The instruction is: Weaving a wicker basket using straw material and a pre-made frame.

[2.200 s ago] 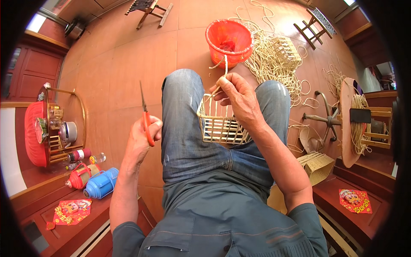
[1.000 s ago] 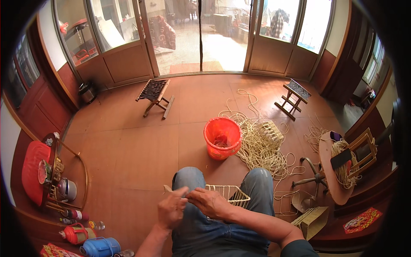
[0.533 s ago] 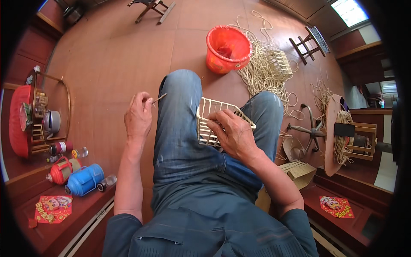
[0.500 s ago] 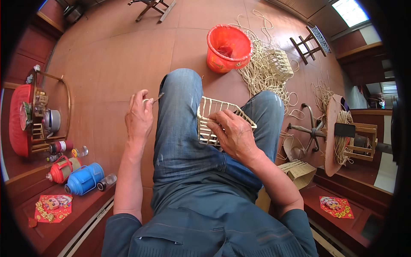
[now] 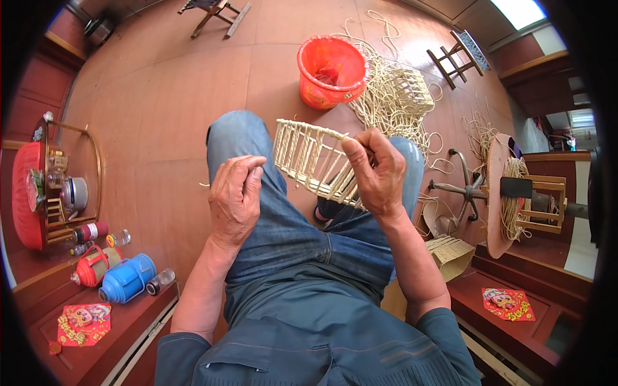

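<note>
My right hand (image 5: 376,174) grips one corner of an open basket frame (image 5: 312,154), wrapped in pale twisted cord. The frame is tilted and lifted between my knees, and gaps show between its wrapped bars. Left of the frame and apart from it is my left hand (image 5: 235,199), over my left thigh, its thumb pressed to the curled fingers. A short pale tip (image 5: 205,185) pokes out beside that hand; most of whatever it holds is hidden. Beyond my knees, a finished-looking small pale basket frame (image 5: 413,90) lies on a heap of loose cord (image 5: 380,106).
A red bucket (image 5: 328,71) stands ahead on the tiled floor. To the right are a metal swivel base (image 5: 473,192), a woven box (image 5: 449,257) and a small stool (image 5: 460,58). Blue (image 5: 127,278) and red flasks (image 5: 95,265) are at the left.
My right hand has raised and tilted the basket frame off my lap. My left hand has moved right and closer to it; the thin pointed tool seen in its fingers before no longer shows clearly.
</note>
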### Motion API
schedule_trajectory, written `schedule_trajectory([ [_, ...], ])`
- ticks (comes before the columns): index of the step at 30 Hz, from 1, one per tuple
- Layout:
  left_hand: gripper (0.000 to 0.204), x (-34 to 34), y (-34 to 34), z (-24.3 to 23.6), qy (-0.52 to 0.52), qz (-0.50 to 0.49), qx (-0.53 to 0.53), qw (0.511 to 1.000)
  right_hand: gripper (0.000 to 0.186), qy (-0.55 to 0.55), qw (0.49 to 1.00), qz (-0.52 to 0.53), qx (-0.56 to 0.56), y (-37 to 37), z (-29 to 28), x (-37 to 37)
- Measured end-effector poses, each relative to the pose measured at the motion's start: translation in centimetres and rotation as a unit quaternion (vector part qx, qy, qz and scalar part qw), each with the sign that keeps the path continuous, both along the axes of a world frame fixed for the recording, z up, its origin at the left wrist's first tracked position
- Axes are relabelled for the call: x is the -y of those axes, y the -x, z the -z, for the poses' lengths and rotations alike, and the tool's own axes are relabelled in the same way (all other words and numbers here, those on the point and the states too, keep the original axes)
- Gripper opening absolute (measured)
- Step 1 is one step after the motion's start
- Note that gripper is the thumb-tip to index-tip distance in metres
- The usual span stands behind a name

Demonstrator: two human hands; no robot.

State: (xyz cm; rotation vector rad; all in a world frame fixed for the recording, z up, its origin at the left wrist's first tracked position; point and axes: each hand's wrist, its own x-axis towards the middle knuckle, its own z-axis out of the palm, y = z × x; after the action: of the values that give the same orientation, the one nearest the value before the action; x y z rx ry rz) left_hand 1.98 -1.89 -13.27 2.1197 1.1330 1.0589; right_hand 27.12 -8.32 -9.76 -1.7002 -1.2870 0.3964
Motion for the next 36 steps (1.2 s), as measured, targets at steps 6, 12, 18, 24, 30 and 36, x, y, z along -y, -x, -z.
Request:
schedule_trajectory([
  [6, 0.018, -1.1, -1.6, -0.5, -0.007, 0.027, -0.020, 0.999, 0.041, -0.118, 0.968, 0.003, -0.221, -4.3, 0.5, 0.1],
  [12, 0.027, -4.0, -1.9, -0.4, 0.161, -0.048, 0.170, 0.971, 0.042, -0.166, 0.919, 0.009, -0.358, -6.7, 2.7, 0.1],
  [18, 0.043, -5.6, -1.2, -0.1, 0.266, 0.045, 0.239, 0.933, 0.050, -0.157, 0.905, -0.008, -0.395, -7.1, 4.2, -0.6],
  [24, 0.046, -4.6, -1.4, 0.1, 0.304, 0.009, 0.225, 0.926, 0.048, -0.142, 0.934, 0.105, -0.311, -6.0, 6.4, -1.8],
  [30, 0.045, -4.7, -1.1, 0.1, 0.290, 0.028, 0.198, 0.936, 0.045, -0.106, 0.969, 0.106, -0.198, -5.9, 6.0, -0.9],
  [36, 0.045, -3.7, -1.2, 0.6, 0.315, 0.016, 0.148, 0.937, 0.028, -0.096, 0.985, 0.135, -0.042, -6.1, 5.0, 1.0],
])
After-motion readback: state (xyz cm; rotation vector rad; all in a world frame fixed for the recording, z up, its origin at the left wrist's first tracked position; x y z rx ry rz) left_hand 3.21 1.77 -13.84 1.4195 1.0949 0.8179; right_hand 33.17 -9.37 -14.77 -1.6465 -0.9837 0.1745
